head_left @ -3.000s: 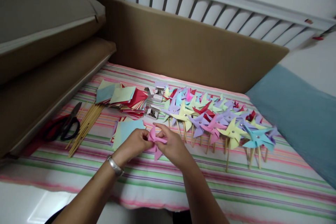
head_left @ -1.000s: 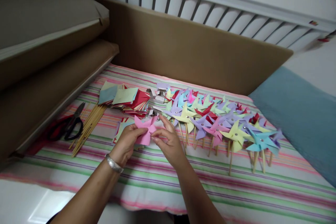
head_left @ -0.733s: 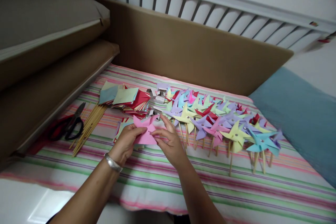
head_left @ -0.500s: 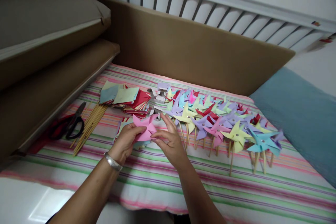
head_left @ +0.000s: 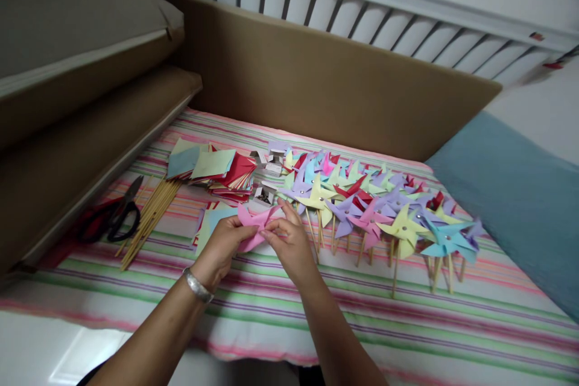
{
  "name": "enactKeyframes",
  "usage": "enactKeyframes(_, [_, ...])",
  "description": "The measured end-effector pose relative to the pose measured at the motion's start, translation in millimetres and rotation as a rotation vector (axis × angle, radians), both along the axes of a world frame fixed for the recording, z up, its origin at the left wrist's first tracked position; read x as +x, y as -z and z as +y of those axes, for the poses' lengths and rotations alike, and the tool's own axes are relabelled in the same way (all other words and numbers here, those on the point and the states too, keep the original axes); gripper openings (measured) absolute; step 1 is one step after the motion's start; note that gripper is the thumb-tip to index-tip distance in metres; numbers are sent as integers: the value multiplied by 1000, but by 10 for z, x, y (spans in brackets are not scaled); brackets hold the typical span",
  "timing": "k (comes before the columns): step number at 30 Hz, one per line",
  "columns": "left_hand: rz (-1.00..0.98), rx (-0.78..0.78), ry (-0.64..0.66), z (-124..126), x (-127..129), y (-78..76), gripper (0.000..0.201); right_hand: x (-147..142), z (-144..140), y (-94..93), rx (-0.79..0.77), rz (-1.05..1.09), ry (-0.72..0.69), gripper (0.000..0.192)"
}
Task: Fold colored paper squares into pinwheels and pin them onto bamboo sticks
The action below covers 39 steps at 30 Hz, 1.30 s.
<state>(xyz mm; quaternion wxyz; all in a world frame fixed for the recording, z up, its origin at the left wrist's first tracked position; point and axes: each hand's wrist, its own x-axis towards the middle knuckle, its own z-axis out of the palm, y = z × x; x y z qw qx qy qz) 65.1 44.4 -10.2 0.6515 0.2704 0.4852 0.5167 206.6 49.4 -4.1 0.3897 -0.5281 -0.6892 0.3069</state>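
A pink paper square (head_left: 253,224), cut and partly folded into a pinwheel shape, is held between both hands above a striped cloth (head_left: 407,319). My left hand (head_left: 221,248), with a silver bracelet on the wrist, pinches its left side. My right hand (head_left: 289,244) pinches folded tips at the middle with thumb and forefinger. Under the hands lies a light blue and green paper sheet (head_left: 212,220).
Several finished paper pinwheels on wooden sticks (head_left: 371,211) lie in a row to the right. A stack of coloured paper squares (head_left: 217,172), a bundle of wooden sticks (head_left: 151,217) and black scissors (head_left: 115,217) lie to the left. A brown cardboard wall (head_left: 325,84) stands behind.
The pink paper went from bunched to spread flat in my hands, and now its tips are drawn to the middle under my right fingers. Both hands stayed in about the same place.
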Motion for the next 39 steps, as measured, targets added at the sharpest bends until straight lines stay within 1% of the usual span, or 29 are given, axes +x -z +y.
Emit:
enactKeyframes(5, [1, -5, 3, -7, -4, -5, 16, -2, -5, -30, -38, -35, 17, 7])
enactKeyframes(12, [17, -1, 19, -8, -13, -25, 16, 4, -9, -67, -18, -70, -1, 7])
enactKeyframes(19, [28, -11, 59, -13, -23, -4, 17, -5, 11, -25, -58, -94, 35, 6])
enactKeyframes(25, [-11, -25, 83, -8, -25, -11, 19, -2, 25, -16, -68, -59, 44, 5])
enactKeyframes(31, [-26, -16, 156, -13, -39, 2, 25, -9, 23, -7, -81, -84, 67, 7])
enactKeyframes(33, [-12, -13, 141, -9, -33, 8, 26, -27, 18, 5, -66, -84, 72, 8])
enactKeyframes(36, [18, -21, 81, 0, -28, 12, 23, -42, 14, 8, -43, -65, 65, 7])
enactKeyframes(38, [26, -36, 40, 5, -39, 5, 18, -24, 21, 0, -54, -26, 69, 2])
enactKeyframes(39, [23, -42, 26, 7, -51, -3, 17, -6, 30, -5, -76, 13, 84, 4])
